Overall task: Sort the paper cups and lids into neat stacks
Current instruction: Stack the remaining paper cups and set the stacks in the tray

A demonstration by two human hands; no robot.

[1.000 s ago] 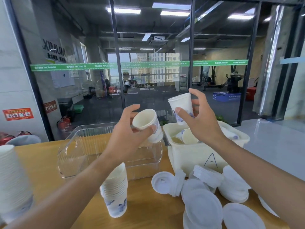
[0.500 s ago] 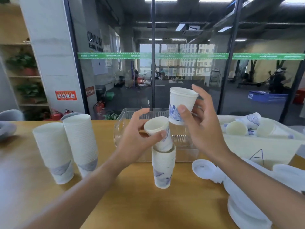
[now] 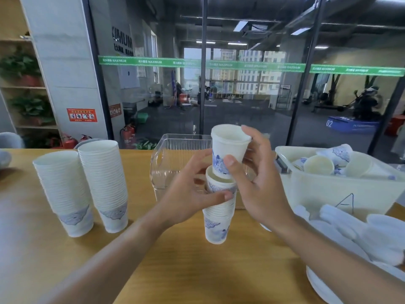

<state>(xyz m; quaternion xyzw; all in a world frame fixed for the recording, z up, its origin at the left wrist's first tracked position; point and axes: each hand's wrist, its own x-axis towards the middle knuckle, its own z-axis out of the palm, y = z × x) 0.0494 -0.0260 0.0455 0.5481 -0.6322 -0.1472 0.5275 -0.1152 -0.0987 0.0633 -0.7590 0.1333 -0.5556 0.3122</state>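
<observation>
A short stack of white paper cups with blue print (image 3: 217, 224) stands on the wooden table (image 3: 153, 260) in front of me. My left hand (image 3: 188, 198) grips the top cup of that stack (image 3: 220, 186), thumb on its front. My right hand (image 3: 256, 183) holds a single cup (image 3: 228, 150) upright, its base just entering the top cup. Two tall cup stacks (image 3: 63, 191) (image 3: 104, 185) stand at the left. White lids (image 3: 359, 233) lie blurred at the right.
A white bin marked "A" (image 3: 341, 194) at the right holds several loose cups. A clear plastic bin (image 3: 173, 163) sits behind the short stack. A glass wall runs along the table's far edge.
My left hand lowered its cup onto the short stack. My right hand brought its cup down over it. The view swung left, showing two tall stacks.
</observation>
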